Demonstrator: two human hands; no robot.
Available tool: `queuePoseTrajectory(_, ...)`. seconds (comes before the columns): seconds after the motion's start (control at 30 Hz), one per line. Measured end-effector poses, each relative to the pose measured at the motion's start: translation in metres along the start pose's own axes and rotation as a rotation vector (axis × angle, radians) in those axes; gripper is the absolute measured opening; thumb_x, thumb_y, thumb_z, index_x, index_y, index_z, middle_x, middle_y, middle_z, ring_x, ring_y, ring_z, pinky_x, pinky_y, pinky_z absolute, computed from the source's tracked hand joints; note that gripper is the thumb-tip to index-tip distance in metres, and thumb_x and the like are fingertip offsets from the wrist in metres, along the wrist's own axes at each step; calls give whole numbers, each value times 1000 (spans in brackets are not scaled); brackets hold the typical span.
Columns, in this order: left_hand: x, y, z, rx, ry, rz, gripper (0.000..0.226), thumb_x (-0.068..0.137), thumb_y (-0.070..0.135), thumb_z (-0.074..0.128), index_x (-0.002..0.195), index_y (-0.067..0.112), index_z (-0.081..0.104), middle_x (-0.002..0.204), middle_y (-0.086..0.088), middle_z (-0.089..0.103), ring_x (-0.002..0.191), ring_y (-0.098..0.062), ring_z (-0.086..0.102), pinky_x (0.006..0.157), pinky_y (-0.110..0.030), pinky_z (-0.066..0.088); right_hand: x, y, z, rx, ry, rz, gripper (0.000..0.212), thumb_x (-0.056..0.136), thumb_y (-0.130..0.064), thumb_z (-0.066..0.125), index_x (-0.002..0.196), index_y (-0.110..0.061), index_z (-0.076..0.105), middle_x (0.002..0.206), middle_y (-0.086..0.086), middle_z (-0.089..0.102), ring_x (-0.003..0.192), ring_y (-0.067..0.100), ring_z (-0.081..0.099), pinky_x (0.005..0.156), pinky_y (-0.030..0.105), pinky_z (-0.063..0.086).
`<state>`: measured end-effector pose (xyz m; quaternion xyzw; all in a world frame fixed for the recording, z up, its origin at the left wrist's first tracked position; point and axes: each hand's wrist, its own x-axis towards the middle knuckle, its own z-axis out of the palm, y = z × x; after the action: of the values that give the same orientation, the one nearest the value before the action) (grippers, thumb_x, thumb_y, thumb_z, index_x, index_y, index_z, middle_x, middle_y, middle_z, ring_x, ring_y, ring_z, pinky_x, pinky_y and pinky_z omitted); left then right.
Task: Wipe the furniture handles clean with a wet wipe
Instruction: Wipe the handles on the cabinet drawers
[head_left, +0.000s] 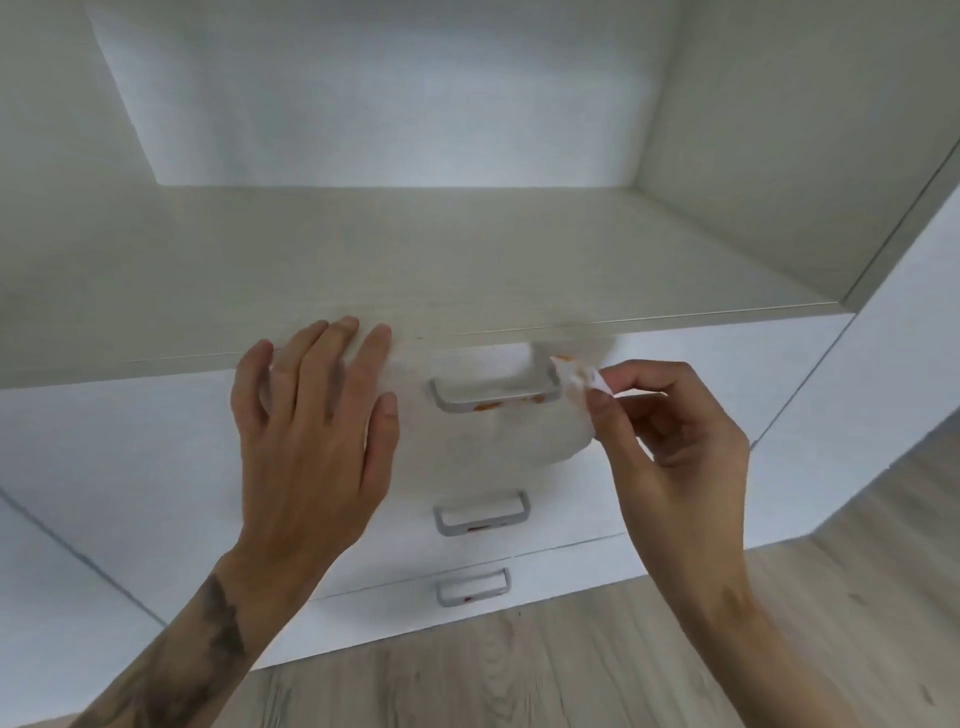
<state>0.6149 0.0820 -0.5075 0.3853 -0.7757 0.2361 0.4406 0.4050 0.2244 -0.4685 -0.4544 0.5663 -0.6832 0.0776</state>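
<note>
Three grey metal drawer handles sit one below the other on white drawer fronts. The top handle (493, 400) carries orange smears along its front bar. The middle handle (483, 514) and the bottom handle (472, 587) each show a small reddish spot. My right hand (670, 421) pinches a white wet wipe (582, 382), stained orange, against the right end of the top handle; the wipe is blurred. My left hand (311, 431) is flat, fingers spread, on the top drawer front and the shelf edge, just left of the top handle.
Above the drawers an open white cabinet shelf (467, 260) runs back to a rear wall, with side panels left and right. A wood-look floor (571, 675) lies below the drawers. White cabinet fronts flank the drawer stack.
</note>
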Motion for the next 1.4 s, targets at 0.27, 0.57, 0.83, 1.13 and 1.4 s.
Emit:
queuePoseTrajectory(0.27, -2, -4, 20, 68, 144, 24, 40, 112, 23, 42, 144, 6, 60, 142, -20, 59, 130, -41, 55, 121, -56, 27, 2, 32, 23, 15, 16, -117, 23, 96, 3, 72, 103, -16, 82, 105, 1, 72, 93, 14, 75, 86, 16, 56)
queuePoseTrajectory(0.57, -2, -12, 22, 100, 154, 66, 41, 112, 24, 43, 146, 7, 58, 141, -20, 59, 128, -40, 54, 118, -54, 29, 6, 43, 20, 45, 7, -164, 21, 91, -4, 83, 109, -16, 81, 95, 0, 73, 87, 15, 72, 85, 22, 60)
queuePoseTrajectory(0.83, -3, -10, 29, 73, 173, 71, 44, 112, 29, 45, 146, 5, 56, 140, -23, 57, 126, -42, 52, 115, -57, 28, 0, 43, 25, -105, 13, -252, 20, 87, -13, 87, 104, -23, 83, 100, -1, 69, 91, 13, 66, 82, 21, 51)
queuePoseTrajectory(1.13, -2, -13, 42, 131, 259, 78, 41, 111, 28, 46, 144, 7, 56, 137, -21, 56, 125, -38, 49, 115, -55, 29, 2, 57, 39, -294, 24, -553, 12, 93, -18, 83, 105, -20, 85, 105, -9, 77, 109, 24, 55, 89, 50, 50)
queuePoseTrajectory(1.4, -1, -13, 45, 154, 275, 61, 41, 109, 28, 47, 143, 7, 57, 136, -21, 57, 125, -38, 49, 117, -53, 27, 10, 61, 34, -334, 12, -633, 10, 94, -18, 83, 103, -19, 85, 106, -8, 77, 109, 30, 54, 89, 51, 44)
